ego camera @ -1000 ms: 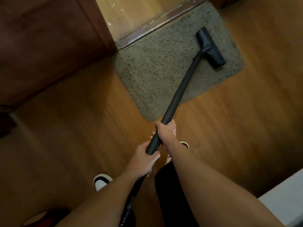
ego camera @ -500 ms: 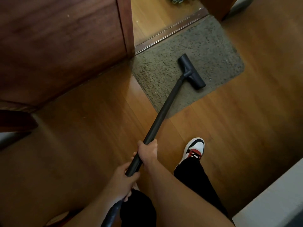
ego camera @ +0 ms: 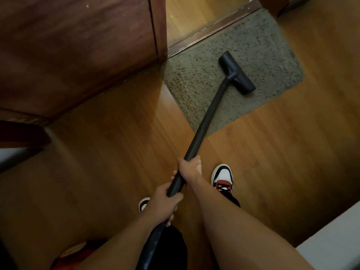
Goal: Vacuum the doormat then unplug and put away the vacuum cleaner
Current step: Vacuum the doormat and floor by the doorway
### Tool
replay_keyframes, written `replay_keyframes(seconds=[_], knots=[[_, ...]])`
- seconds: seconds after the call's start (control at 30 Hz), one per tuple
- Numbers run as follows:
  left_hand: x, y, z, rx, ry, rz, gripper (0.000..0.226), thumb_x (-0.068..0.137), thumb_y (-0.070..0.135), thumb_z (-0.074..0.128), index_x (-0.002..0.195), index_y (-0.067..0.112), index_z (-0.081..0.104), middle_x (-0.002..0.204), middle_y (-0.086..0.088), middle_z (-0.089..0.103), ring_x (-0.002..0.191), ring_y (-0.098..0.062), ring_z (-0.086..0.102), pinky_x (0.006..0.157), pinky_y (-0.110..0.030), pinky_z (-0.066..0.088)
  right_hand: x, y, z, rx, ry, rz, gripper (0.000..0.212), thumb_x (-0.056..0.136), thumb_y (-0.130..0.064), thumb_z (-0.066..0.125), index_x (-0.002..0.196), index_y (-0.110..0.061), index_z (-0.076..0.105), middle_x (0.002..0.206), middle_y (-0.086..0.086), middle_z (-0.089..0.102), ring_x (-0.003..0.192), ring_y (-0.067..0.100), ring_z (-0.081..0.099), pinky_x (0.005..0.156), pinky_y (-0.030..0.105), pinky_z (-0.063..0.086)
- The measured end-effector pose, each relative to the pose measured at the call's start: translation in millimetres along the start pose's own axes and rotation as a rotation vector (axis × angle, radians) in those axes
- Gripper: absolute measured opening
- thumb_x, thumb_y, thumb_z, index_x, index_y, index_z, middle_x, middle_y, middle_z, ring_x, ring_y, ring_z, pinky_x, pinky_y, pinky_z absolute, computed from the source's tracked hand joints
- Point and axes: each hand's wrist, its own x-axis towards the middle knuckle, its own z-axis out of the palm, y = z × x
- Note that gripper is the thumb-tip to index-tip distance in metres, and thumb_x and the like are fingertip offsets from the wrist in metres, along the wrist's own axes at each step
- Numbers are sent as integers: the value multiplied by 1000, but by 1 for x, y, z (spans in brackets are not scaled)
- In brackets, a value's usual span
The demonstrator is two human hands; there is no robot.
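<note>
A grey-green doormat (ego camera: 263, 61) lies on the wooden floor in front of a doorway. The black vacuum floor head (ego camera: 236, 73) rests on the mat near its middle. A long black wand (ego camera: 206, 121) runs from the head down to my hands. My right hand (ego camera: 190, 168) grips the wand higher up. My left hand (ego camera: 163, 203) grips it just below, where the hose begins. The vacuum's body and its plug are out of sight.
A dark wooden door (ego camera: 78, 51) stands open at the left beside a metal threshold strip (ego camera: 212, 28). My two sneakers (ego camera: 223, 178) stand on the floor by the wand. A pale surface (ego camera: 331, 246) fills the lower right corner. A red object (ego camera: 74, 254) lies at the bottom left.
The floor head was pulled back from the mat's far right part toward its middle, then held about there. My view shifted, and both shoes now show.
</note>
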Motion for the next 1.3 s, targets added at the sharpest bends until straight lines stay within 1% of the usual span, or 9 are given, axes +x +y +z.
replay_keyframes(seconds=[0.17, 0.37, 0.57, 0.67, 0.9, 1.0, 1.07, 1.2, 1.3], knots=[[18, 44, 32, 39, 1, -3, 6, 94, 23, 58, 99, 19, 61, 62, -4, 52, 42, -16, 46, 42, -26, 42, 25, -37, -35, -13, -5, -6, 26, 94, -7, 59, 111, -15, 40, 85, 16, 54, 52, 23, 59, 53, 38, 58], [41, 104, 84, 40, -3, -18, 8, 96, 19, 58, 100, 12, 59, 63, -6, 51, 41, -19, 45, 40, -27, 42, 56, -87, -88, -2, 7, -27, 37, 88, -6, 61, 123, -6, 51, 72, 15, 54, 44, 24, 58, 51, 38, 56], [63, 150, 134, 45, -75, 38, 7, 95, 11, 57, 90, 9, 52, 64, -11, 44, 40, -21, 39, 37, -25, 38, 78, -126, -148, 6, 32, -36, 25, 89, -3, 61, 111, -8, 49, 75, 14, 52, 40, 20, 57, 49, 34, 55], [67, 156, 148, 53, -99, 35, 8, 95, 10, 57, 90, 10, 51, 71, -17, 44, 38, -22, 39, 37, -26, 38, 82, -129, -165, -2, 40, -11, 24, 87, -5, 61, 108, -9, 49, 74, 14, 53, 41, 22, 57, 49, 35, 54], [51, 141, 136, 75, -126, 25, 9, 95, 15, 56, 89, 11, 50, 72, -16, 45, 40, -21, 42, 40, -28, 40, 70, -112, -157, -5, 19, 10, 23, 87, -3, 59, 106, -9, 47, 71, 14, 53, 46, 25, 56, 50, 36, 55], [32, 118, 118, 113, -95, 39, 9, 96, 18, 56, 91, 11, 54, 73, -18, 49, 43, -20, 46, 42, -28, 41, 55, -88, -136, -13, 6, 42, 25, 90, -6, 60, 111, -10, 47, 80, 17, 54, 50, 26, 58, 50, 36, 55], [17, 99, 102, 104, -50, 23, 6, 95, 18, 57, 100, 14, 58, 70, -11, 52, 44, -16, 48, 41, -25, 42, 41, -72, -118, -4, -9, 55, 27, 91, -7, 60, 115, -9, 47, 85, 18, 53, 55, 27, 59, 50, 35, 56], [-9, 54, 67, 50, 5, 29, 15, 95, 15, 60, 109, 18, 59, 67, -7, 55, 42, -17, 49, 41, -28, 41, 5, -40, -81, 4, -35, 56, 37, 95, -7, 60, 129, -1, 45, 91, 19, 56, 64, 26, 65, 47, 31, 56], [-32, 19, 41, 57, 68, 75, 32, 90, 10, 64, 115, 27, 56, 69, -8, 61, 46, -17, 57, 42, -27, 45, -16, -13, -58, -9, -48, 38, 40, 95, -9, 62, 130, 1, 44, 99, 24, 62, 59, 25, 70, 49, 35, 58]])
